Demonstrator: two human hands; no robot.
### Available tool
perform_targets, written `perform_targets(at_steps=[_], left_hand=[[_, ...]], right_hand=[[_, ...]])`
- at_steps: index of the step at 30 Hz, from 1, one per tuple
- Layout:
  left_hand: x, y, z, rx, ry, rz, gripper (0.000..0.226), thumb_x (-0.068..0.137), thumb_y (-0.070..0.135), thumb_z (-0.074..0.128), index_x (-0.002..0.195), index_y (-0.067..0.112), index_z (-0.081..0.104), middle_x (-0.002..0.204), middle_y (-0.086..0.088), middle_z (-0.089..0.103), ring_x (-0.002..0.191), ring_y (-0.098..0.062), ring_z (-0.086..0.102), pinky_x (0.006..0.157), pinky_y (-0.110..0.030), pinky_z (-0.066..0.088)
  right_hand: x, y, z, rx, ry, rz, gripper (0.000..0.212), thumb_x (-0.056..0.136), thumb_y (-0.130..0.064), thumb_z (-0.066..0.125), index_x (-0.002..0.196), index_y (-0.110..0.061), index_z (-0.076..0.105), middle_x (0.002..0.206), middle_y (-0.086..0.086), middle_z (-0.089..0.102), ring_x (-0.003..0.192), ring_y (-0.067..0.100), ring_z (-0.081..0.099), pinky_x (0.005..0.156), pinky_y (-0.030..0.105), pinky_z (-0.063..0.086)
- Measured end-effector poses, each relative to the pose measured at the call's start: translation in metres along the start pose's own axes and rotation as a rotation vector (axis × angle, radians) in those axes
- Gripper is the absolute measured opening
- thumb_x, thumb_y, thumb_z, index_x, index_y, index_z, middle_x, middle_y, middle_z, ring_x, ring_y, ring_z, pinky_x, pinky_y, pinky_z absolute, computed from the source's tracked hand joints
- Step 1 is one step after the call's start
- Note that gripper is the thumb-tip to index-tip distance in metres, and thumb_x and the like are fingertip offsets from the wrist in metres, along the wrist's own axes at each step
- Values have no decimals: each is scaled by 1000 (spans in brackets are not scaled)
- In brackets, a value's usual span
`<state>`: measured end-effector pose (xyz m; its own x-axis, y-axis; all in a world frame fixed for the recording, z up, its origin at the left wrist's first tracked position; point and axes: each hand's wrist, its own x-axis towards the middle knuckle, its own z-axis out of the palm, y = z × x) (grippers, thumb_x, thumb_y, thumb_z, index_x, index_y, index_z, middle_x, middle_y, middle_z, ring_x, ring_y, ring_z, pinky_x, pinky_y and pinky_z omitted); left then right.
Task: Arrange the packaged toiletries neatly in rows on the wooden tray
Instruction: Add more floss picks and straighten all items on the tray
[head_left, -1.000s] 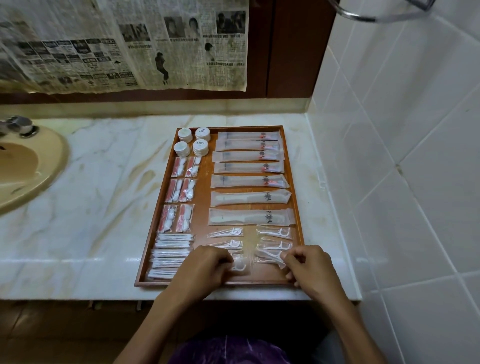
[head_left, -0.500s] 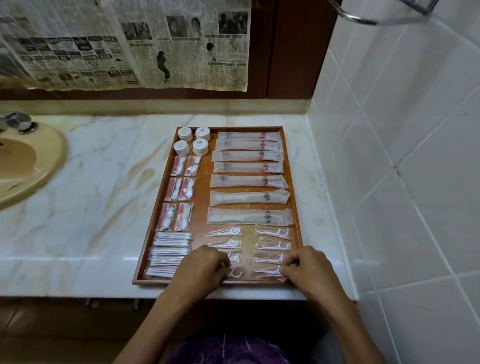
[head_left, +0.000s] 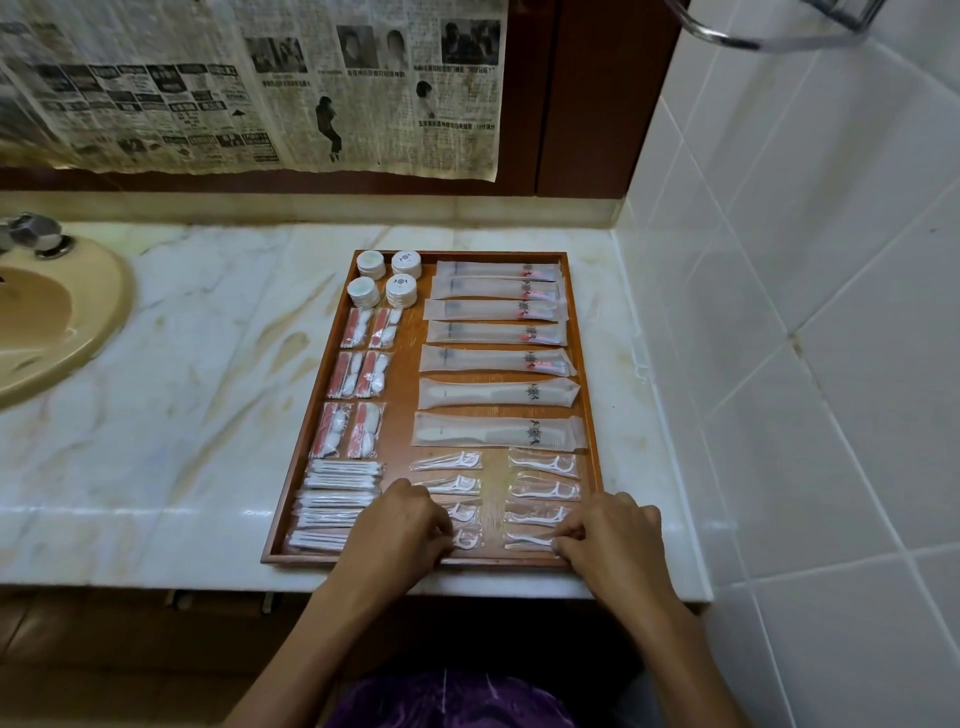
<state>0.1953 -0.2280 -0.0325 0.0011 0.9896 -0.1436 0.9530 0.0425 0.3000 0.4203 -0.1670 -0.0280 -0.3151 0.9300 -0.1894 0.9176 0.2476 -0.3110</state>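
A wooden tray (head_left: 587, 364) on the marble counter holds packaged toiletries in rows: round white soaps (head_left: 387, 278) at the back left, red-and-white sachets (head_left: 363, 374), cotton-swab packs (head_left: 332, 499) at the front left, long toothbrush and comb packets (head_left: 496, 358) on the right, and two columns of floss-pick packets (head_left: 545, 488) in front. My left hand (head_left: 400, 530) rests over the left floss column, fingertips on the nearest floss packet (head_left: 467, 540). My right hand (head_left: 610, 535) pinches the end of the front right floss packet (head_left: 527, 543).
A beige sink (head_left: 57, 322) with a metal tap is set in the counter at the left. A white tiled wall (head_left: 805, 312) runs close along the tray's right side. Newspaper (head_left: 249, 88) hangs on the back wall. The counter's front edge (head_left: 156, 571) lies just under my hands.
The bunched floss packets at the front right have been spread into an even column. Both hands have shifted slightly toward the tray's front edge.
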Motion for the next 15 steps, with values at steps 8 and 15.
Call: perform_targets(at_steps=[8,15], left_hand=[[0,1,0,10,-5,-31,15,85,32,64,92,27,77,89,3,65,101,-15,51,69,-31,47],[-2,0,0,-5,1,-19,16,86,31,64,92,25,78,89,3,66,99,-14,51,75,-33,49]], right_hand=[[2,1,1,-20,2,-6,11,84,-35,66,86,-40,76,93,-13,64,94,13,48,75,33,20],[2,2,2,-26,12,-17,14,85,-35,64,90,-42,75,97,-14,63,95,12,48,75,32,20]])
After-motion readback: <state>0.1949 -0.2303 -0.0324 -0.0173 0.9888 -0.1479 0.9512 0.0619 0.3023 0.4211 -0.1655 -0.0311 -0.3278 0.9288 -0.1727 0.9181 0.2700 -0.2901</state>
